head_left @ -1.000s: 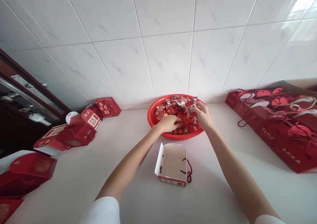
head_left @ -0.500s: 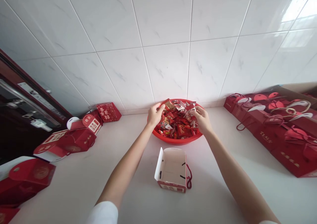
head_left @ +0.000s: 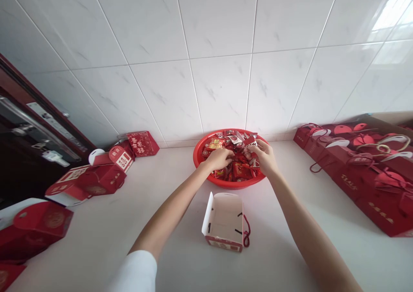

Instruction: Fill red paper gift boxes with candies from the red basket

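Observation:
A round red basket (head_left: 226,183) full of wrapped candies (head_left: 239,169) stands against the tiled wall. My left hand (head_left: 220,159) is over the candies left of the middle, its fingers bent down toward them; whether it grips one cannot be made out. At the basket's right side, my right hand (head_left: 265,156) pinches a red and white candy packet (head_left: 249,141). In front of the basket lies an open box (head_left: 225,219), white inside, with a dark red cord handle (head_left: 247,231) on its right and nothing inside but the cord ends.
Several red gift boxes (head_left: 105,179) line the left side of the white counter (head_left: 155,223), near a dark door (head_left: 26,150) with a metal handle. On the right stand rows of red handled boxes (head_left: 358,180) beside a cardboard carton (head_left: 390,119).
My left hand has moved from the basket's left rim rightward and down over the candies. My right hand stays at the right side with the packet. The view has shifted slightly.

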`<control>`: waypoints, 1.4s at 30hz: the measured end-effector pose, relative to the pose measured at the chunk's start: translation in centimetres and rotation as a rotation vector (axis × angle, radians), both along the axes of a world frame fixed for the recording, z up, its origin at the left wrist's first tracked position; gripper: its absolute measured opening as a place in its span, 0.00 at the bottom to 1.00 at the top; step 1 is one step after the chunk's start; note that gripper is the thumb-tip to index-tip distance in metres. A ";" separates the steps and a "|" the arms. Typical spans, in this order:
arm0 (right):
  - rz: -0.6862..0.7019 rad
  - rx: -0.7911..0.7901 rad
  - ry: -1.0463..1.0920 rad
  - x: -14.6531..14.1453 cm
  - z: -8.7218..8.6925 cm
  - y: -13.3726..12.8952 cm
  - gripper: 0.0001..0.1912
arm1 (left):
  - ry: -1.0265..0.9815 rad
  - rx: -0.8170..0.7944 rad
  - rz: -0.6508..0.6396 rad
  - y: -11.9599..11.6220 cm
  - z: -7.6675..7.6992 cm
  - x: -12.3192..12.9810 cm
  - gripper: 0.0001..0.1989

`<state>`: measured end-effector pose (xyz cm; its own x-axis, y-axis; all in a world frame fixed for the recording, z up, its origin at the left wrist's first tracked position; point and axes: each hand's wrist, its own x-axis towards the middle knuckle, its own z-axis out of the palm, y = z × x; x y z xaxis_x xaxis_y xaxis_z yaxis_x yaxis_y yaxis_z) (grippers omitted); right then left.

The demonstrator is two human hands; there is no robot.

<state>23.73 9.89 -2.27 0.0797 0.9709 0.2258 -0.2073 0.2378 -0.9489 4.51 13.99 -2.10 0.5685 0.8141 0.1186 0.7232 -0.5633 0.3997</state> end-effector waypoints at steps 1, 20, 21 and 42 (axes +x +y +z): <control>0.001 0.004 0.008 0.0 0.0 0.0 0.10 | -0.099 -0.008 0.037 0.2 -0.1 0.0 0.11; 0.103 -0.006 -0.151 0.2 0.0 -0.3 0.20 | -0.867 -0.148 0.114 -0.4 -0.9 -1.4 0.16; 0.114 -0.015 -0.164 0.1 0.1 -0.4 0.21 | -0.865 -0.139 0.109 -0.5 -1.0 -1.4 0.16; -0.132 0.008 0.024 0.2 -0.5 0.4 0.22 | 0.391 0.120 -0.066 -1.4 0.5 0.5 0.13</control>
